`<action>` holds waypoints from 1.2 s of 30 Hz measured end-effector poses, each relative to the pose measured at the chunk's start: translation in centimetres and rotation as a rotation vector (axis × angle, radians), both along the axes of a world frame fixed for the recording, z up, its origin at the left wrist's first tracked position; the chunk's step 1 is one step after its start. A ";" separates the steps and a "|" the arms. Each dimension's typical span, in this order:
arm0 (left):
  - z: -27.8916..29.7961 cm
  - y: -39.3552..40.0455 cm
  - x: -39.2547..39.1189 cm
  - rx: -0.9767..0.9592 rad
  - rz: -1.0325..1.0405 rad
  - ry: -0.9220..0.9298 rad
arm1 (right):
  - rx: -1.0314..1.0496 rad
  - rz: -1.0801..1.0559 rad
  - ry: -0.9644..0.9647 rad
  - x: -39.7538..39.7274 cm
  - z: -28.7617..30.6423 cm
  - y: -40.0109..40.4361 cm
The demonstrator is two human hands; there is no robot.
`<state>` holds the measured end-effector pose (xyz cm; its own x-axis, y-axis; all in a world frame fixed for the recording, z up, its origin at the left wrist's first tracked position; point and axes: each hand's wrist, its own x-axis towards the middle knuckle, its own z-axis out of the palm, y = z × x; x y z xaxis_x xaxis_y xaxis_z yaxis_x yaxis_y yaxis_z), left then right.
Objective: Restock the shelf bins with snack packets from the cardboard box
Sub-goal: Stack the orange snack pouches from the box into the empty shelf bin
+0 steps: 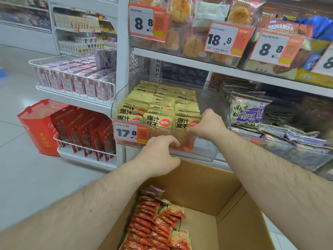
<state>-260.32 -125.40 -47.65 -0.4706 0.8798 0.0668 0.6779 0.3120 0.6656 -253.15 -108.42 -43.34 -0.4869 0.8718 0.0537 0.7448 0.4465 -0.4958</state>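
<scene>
Snack packets (158,221) in red-orange wrappers lie stacked along the left side of the open cardboard box (207,186), nearest the viewer. Just beyond the box, the left hand (160,152) curls its fingers over the clear shelf bin's (207,152) front wall, while the right hand (207,126) pinches a yellow packet (185,122) at the bin's front row. Left of the bin, wire baskets (75,82) hold red packs above pale floor tiles (27,168).

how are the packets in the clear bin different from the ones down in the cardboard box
The bin packets are pale yellow; the box packets are red-orange. The bin packets stand in neat rows filling the clear bin; the box packets lie in a looser pile along the left of the cardboard box, leaving bare cardboard beside them. Both are small sealed snack pouches.
</scene>
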 end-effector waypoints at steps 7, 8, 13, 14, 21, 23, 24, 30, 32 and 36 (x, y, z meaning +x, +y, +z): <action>0.2 0.0 0.4 -0.022 0.010 -0.015 | -0.129 0.016 -0.036 -0.5 0.2 0.0; 0.2 0.0 0.4 -0.021 0.007 -0.011 | -0.132 0.020 -0.035 -0.6 0.2 0.0; -0.5 0.0 0.1 -0.050 -0.014 -0.017 | -0.136 0.027 -0.044 0.6 1.1 -0.5; -0.8 -0.1 0.1 -0.066 -0.024 -0.021 | 0.006 0.010 0.019 1.2 0.8 -0.9; -5.5 -1.3 0.8 -0.343 -0.137 -0.051 | 0.198 0.131 0.144 7.4 -14.6 -5.5; -6.8 -1.4 0.9 -0.407 -0.166 -0.061 | -0.158 0.080 -0.265 7.9 -20.9 -5.1; -7.3 -1.3 0.8 -0.428 -0.176 -0.069 | -0.298 0.069 -0.407 7.9 -23.4 -5.1; -9.8 -0.8 0.6 -0.499 -0.180 -0.104 | -0.680 -0.043 -0.625 8.0 -32.6 -6.6; -10.3 -0.6 0.4 -0.525 -0.185 -0.109 | -0.681 -0.146 -0.675 8.1 -34.8 -6.4; -10.4 -0.2 0.2 -0.539 -0.185 -0.139 | -0.683 -0.138 -0.703 8.9 -37.6 -5.7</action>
